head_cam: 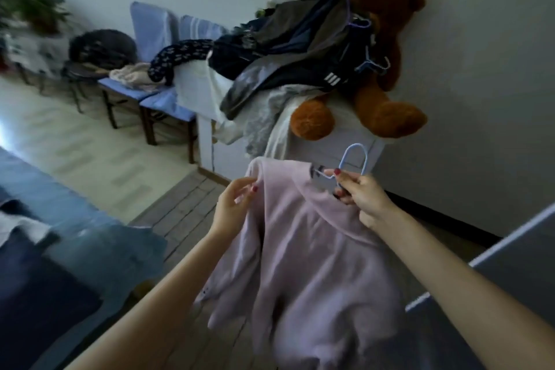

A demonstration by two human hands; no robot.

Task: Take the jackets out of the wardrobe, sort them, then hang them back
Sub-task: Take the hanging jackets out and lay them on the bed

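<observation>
A pale pink jacket [303,252] hangs in front of me on a light blue hanger [354,159]. My right hand [363,198] grips the hanger just below its hook, at the jacket's collar. My left hand [235,204] pinches the jacket's left shoulder between thumb and fingers. A heap of dark jackets [300,48], some with hangers sticking out, lies on a white cabinet [360,141] against the wall.
A big brown teddy bear [387,48] sits on the cabinet by the wall. Blue-cushioned chairs [162,105] with clothes stand to the left. A bed with blue bedding [60,219] is at lower left. A grey panel edge [510,243] juts in at right.
</observation>
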